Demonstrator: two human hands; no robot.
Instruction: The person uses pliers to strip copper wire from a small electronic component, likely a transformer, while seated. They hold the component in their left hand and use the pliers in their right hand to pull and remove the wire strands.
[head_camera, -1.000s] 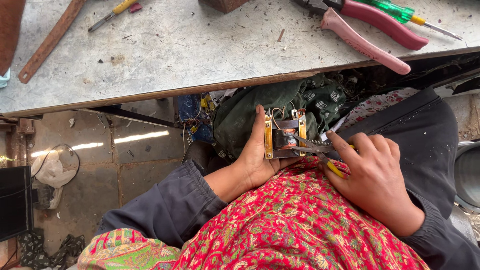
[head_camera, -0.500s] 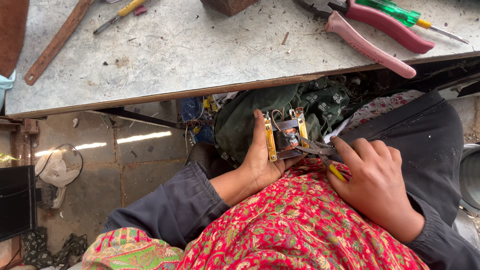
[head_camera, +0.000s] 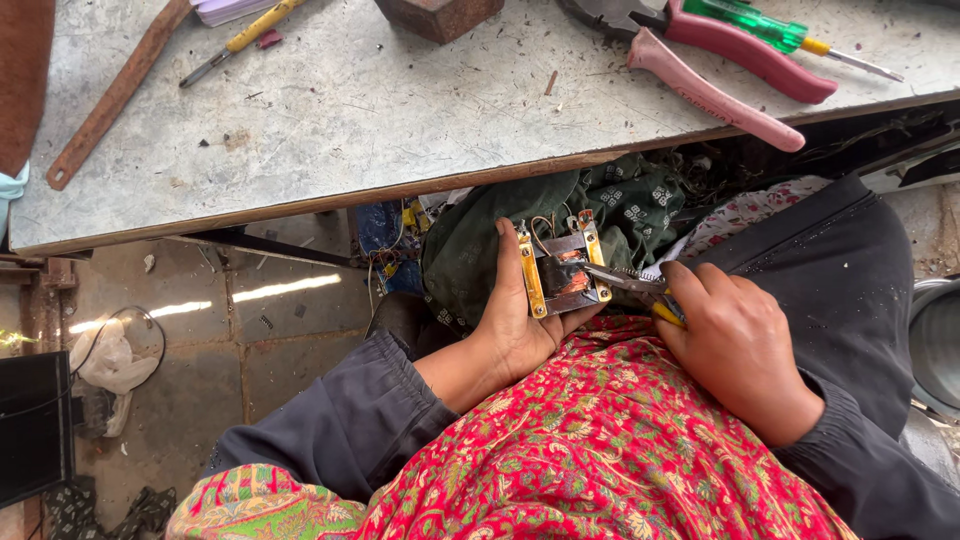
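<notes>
The small transformer (head_camera: 562, 270) shows yellowish brass side strips, a grey metal frame and a copper-orange winding. The pliers (head_camera: 640, 286) at it are grey steel with a yellow handle. The lap cloth (head_camera: 600, 450) is red with a green and yellow flower pattern. The sleeves (head_camera: 340, 430) are dark grey. The cloth under the counter (head_camera: 620, 205) is dark green with pale motifs. The counter (head_camera: 400, 110) is scuffed grey; the big pliers (head_camera: 730, 70) on it have pink handles, beside a green screwdriver (head_camera: 770, 25).

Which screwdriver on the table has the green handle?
The screwdriver at the table's top right, lying beside the pink pliers. The other screwdriver, at the top left, has a yellow handle.
</notes>
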